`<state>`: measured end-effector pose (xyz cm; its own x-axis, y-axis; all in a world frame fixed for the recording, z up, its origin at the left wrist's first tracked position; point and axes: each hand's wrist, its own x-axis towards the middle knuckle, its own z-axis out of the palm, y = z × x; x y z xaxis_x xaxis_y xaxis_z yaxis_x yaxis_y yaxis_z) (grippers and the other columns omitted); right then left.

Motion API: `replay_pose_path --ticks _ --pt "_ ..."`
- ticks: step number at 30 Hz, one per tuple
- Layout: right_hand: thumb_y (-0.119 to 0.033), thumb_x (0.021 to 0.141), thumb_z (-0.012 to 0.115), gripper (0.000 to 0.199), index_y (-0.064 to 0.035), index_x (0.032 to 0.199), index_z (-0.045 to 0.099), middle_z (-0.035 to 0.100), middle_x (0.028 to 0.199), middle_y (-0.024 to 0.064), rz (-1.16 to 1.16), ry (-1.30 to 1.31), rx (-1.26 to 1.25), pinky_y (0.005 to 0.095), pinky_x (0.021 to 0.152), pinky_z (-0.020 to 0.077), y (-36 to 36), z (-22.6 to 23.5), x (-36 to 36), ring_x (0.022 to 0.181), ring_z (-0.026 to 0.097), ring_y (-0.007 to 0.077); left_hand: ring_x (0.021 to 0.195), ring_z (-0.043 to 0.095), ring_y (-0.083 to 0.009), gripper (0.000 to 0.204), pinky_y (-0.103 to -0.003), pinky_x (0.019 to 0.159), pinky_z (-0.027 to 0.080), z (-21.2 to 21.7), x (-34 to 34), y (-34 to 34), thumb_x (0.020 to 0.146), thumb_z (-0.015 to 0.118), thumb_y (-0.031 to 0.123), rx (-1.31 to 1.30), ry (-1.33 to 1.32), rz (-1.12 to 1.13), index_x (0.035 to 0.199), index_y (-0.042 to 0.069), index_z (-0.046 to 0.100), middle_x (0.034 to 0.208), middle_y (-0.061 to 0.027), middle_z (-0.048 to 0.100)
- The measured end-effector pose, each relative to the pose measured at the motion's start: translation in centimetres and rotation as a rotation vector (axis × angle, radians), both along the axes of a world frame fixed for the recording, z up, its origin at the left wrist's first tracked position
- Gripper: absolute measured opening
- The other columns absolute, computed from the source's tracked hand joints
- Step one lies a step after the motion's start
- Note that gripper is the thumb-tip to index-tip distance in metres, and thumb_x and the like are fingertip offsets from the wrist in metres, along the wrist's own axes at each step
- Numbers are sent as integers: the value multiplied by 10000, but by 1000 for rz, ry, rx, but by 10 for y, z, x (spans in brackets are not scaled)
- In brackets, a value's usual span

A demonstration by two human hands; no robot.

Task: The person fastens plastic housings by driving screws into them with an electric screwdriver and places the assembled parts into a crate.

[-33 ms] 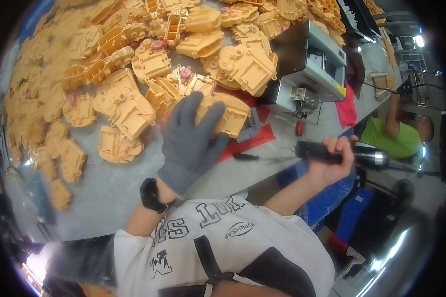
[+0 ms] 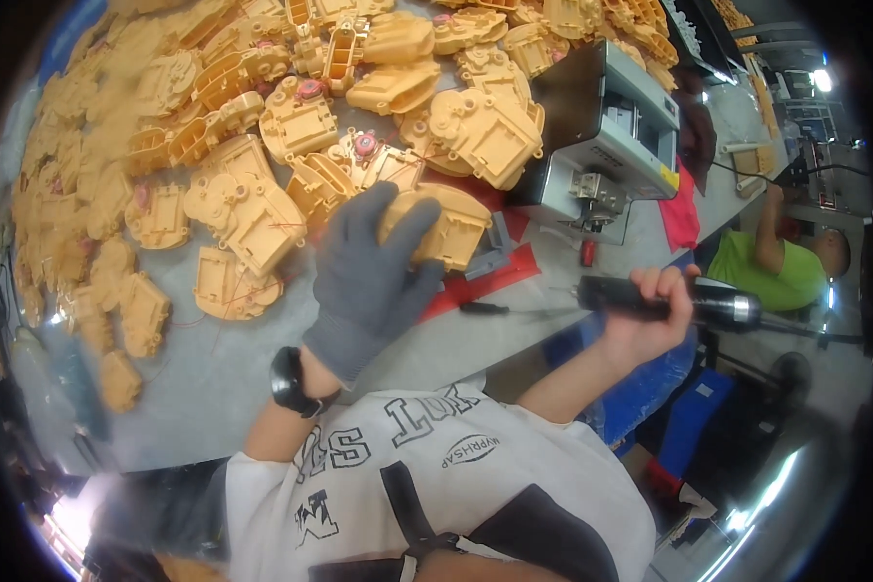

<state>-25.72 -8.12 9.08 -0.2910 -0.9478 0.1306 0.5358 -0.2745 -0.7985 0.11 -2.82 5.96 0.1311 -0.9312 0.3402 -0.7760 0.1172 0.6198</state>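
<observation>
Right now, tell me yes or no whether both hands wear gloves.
No: the left hand wears a gray glove, while the right hand, closed around the black cylindrical tool, is bare.

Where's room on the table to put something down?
Bare table lies between the yellow parts at left and the watch, and between the red strip and the white shirt. The far side is crowded with those parts.

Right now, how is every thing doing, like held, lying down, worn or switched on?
Grey-gloved left hand: gripping a curved yellow plastic housing.
That housing: held.
Bare right hand: closed around a black cylindrical power tool.
That power tool: held roughly sideways; can't tell if running.
Thin tool with a black handle: lying on the smooth grey table.
Boxy grey-and-black machine: standing; can't tell if on.
Black wristwatch: worn.
</observation>
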Motion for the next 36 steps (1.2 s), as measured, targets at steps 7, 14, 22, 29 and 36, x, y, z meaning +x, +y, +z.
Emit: replay_pose_path --ticks 7,14,22,29,36 --pt "-55 787 482 293 -64 1078 444 410 667 23 8 -1 4 315 619 362 -4 0 4 571 406 140 910 522 -295 606 -361 759 454 -3 8 6 604 712 23 111 65 -261 1168 129 518 1068 -153 480" --pt "-54 787 485 287 -65 1071 450 416 666 25 -25 2 13 310 607 360 -3 0 0 570 413 139 897 523 -276 603 -357 759 461 1 -4 14 624 736 101 126 424 -119 1172 51 492 1051 -153 498" --pt "-57 789 488 277 -70 1063 446 412 669 24 -6 4 3 307 607 353 -8 1 4 570 410 137 886 511 -312 567 -393 718 427 0 -11 14 691 677 313 195 -31 -81 1172 82 484 1097 -150 462" --pt "-68 795 483 249 -45 1043 469 398 678 21 36 31 -84 294 649 331 -6 7 2 612 386 134 963 501 -333 571 -400 785 430 4 -9 22 684 681 320 243 -64 -40 1170 87 491 1213 -184 432" --pt "-105 805 484 302 -62 1096 416 436 658 31 -144 135 -312 310 593 354 -30 24 13 562 437 149 1136 404 -378 546 -498 964 308 -21 -35 -15 707 641 317 -22 -216 -136 1170 63 502 1228 -220 439"
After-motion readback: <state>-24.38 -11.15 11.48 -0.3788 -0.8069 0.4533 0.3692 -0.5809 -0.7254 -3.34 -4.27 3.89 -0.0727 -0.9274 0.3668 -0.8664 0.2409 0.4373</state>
